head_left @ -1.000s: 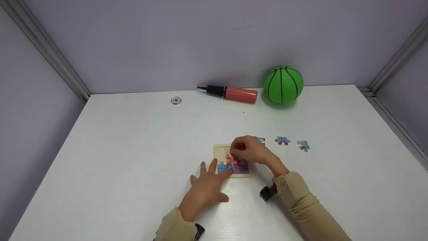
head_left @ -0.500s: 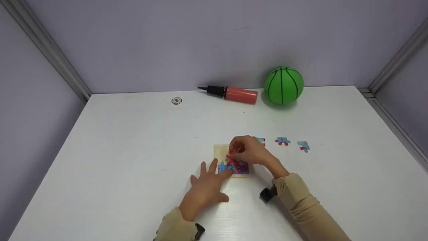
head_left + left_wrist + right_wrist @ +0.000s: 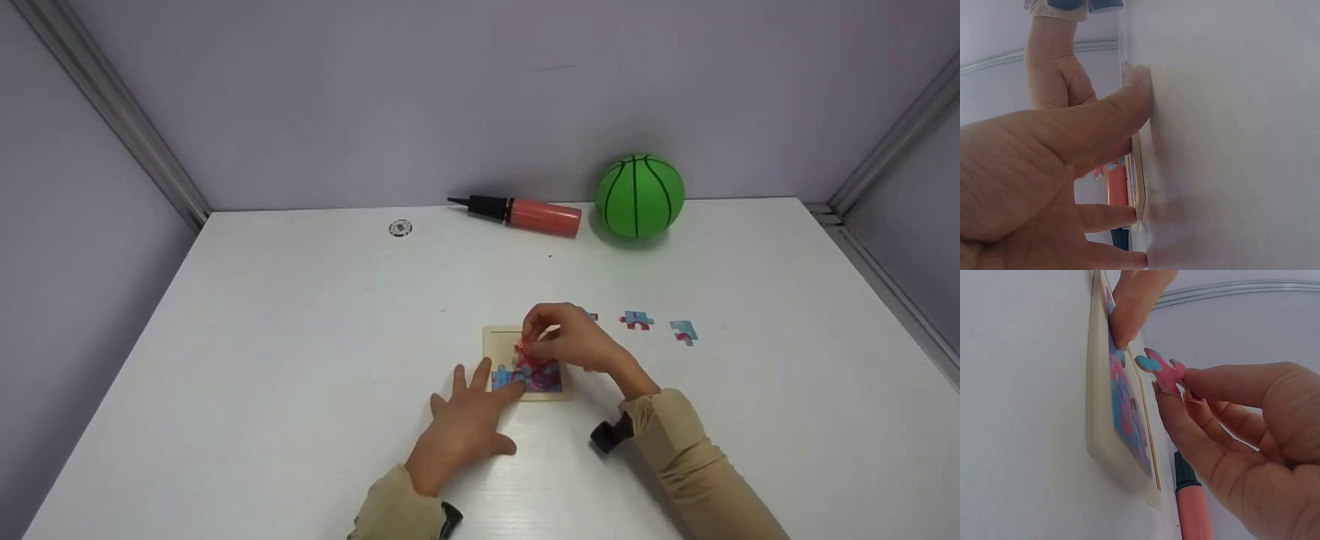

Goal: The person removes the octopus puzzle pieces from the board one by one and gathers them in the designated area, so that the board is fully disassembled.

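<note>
My right hand (image 3: 576, 346) pinches a pink and blue jigsaw piece (image 3: 1169, 374) between thumb and fingers. In the right wrist view the piece is tilted and raised above the wooden puzzle tray (image 3: 498, 343). Joined pieces (image 3: 1123, 402) fill the tray's near part, while bare wood shows at its far left. My left hand (image 3: 465, 429) lies with fingers spread at the tray's near left corner. Its index finger (image 3: 1131, 318) presses on the joined pieces, and its thumb (image 3: 1120, 109) reaches down to the table.
Beyond the right hand lie loose jigsaw pieces (image 3: 637, 320), one partly hidden by that hand. A red and black hand pump (image 3: 544, 217) and a green ball (image 3: 640, 196) sit along the back wall. A round chip (image 3: 400, 228) lies at the back left of the white table (image 3: 300, 322).
The piece in my right hand has been tilted, its face now less visible from above. My left hand keeps its place on the tray. The head view has shifted slightly.
</note>
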A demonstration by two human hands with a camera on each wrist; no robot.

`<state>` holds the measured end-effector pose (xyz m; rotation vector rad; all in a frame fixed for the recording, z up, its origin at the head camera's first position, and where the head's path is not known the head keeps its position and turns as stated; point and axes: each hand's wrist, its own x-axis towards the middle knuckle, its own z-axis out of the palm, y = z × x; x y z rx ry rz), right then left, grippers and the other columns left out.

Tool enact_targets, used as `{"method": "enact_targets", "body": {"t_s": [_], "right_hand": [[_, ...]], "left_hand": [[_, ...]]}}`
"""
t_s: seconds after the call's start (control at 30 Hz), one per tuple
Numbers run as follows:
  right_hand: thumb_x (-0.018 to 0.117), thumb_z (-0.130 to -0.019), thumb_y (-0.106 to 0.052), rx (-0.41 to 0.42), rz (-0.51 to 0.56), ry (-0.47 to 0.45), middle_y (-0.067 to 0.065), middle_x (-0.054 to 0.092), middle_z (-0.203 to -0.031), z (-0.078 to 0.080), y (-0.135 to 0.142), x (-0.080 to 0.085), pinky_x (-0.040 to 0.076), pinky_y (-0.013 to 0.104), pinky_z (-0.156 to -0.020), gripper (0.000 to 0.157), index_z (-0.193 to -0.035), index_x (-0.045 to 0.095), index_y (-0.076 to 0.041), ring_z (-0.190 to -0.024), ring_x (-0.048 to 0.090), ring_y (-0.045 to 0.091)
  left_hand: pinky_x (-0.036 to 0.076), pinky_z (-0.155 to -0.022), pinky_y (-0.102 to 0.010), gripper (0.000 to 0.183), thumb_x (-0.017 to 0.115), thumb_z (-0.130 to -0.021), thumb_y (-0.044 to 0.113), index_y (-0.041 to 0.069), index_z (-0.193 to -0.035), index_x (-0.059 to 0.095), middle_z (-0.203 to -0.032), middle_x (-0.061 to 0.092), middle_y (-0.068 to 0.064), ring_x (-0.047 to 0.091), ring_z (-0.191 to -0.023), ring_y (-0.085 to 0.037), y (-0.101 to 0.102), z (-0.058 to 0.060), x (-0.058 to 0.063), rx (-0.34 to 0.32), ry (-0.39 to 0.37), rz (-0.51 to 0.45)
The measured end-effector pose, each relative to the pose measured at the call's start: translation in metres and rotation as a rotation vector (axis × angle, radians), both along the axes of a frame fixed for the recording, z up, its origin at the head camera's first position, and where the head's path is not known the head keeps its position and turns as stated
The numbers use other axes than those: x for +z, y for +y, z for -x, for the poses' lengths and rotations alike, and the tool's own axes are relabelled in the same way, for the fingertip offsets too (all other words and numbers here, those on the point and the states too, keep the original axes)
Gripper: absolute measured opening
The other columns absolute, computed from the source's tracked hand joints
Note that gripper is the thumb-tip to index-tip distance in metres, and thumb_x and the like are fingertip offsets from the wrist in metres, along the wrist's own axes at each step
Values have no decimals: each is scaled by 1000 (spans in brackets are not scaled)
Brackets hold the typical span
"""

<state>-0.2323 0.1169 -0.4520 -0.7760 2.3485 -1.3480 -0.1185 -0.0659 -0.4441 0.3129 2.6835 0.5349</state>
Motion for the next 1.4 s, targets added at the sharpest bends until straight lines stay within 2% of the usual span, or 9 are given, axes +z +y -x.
{"method": "enact_targets", "body": {"t_s": [0.2,0.33,0.43,0.53,0.73,1.0,1.23,1.4], "right_hand": [[70,-86,-5,-29,0,-19,11,63,-89,-3,12,3,53,29,-75,15,-98,62,0,-81,59,21],[67,-87,-1,-53,-17,-30,16,62,-91,-10,20,13,52,25,-71,15,-99,61,5,-80,60,25],[67,-87,0,-88,-24,-36,16,63,-90,-13,30,18,52,26,-66,15,-98,60,6,-77,60,27],[69,-86,-3,-121,-31,-30,12,63,-89,-11,42,12,52,26,-66,15,-98,62,3,-77,59,24],[71,-86,-7,-117,-2,-57,11,62,-90,-4,63,-1,53,27,-69,17,-98,61,1,-80,60,23],[71,-85,-7,-165,-6,-80,13,61,-89,-5,89,-1,56,31,-71,16,-96,61,0,-78,63,25],[69,-87,-6,-199,-41,-17,12,61,-90,-6,115,-1,53,26,-73,13,-95,62,0,-82,59,24],[69,-87,-9,-216,-58,-42,13,60,-91,-7,135,0,53,26,-70,16,-98,62,1,-81,59,24]], "left_hand": [[25,-93,-75,75,81,-75,35,30,-142,47,-157,20,-17,13,-139,-52,2,0,0,1,-3,-7],[25,-93,-75,75,81,-75,34,30,-142,47,-157,20,-17,13,-139,-52,2,0,0,3,-2,-11],[25,-93,-75,75,81,-75,34,30,-142,48,-157,20,-17,13,-139,-52,2,0,-1,6,1,-9],[25,-93,-75,75,81,-75,33,29,-142,48,-156,21,-17,14,-139,-52,2,0,-2,8,6,-10],[24,-93,-76,75,82,-74,32,29,-141,49,-156,21,-17,13,-138,-52,1,0,-3,19,11,-31],[22,-94,-76,76,81,-75,32,29,-143,47,-157,18,-17,10,-139,-52,0,-1,-2,15,3,-48],[21,-93,-78,77,82,-74,32,28,-143,47,-157,18,-18,9,-139,-53,-2,-1,2,15,3,-53],[21,-93,-78,76,82,-75,32,28,-143,47,-157,17,-18,9,-139,-53,-1,-1,1,14,2,-52]]}}
